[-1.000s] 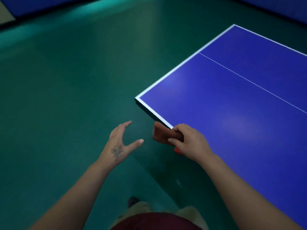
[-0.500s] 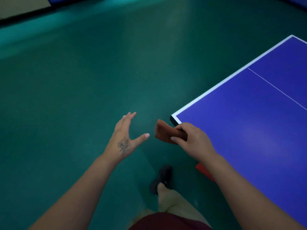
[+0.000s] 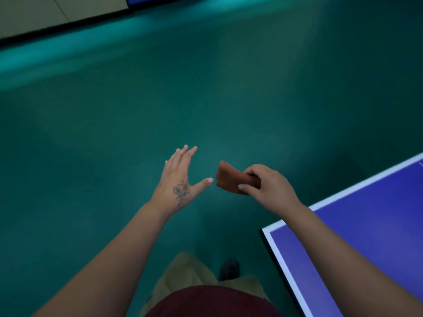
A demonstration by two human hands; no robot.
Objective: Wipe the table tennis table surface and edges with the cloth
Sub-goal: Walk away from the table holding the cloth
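Note:
My right hand grips a folded reddish-brown cloth in the air over the floor, left of the table's corner and clear of it. The blue table tennis table with its white edge line fills the lower right; its near corner lies under my right forearm. My left hand hovers open with straight fingers and thumb spread, a short gap to the left of the cloth, touching nothing.
Green floor stretches ahead and to the left. A pale floor section with a dark border runs along the top left. My legs and one dark shoe show at the bottom, beside the table's corner.
The cloth came off the table's corner edge and now hangs in the air left of it. The table slid to the lower right of the view as I moved. My left hand stayed open.

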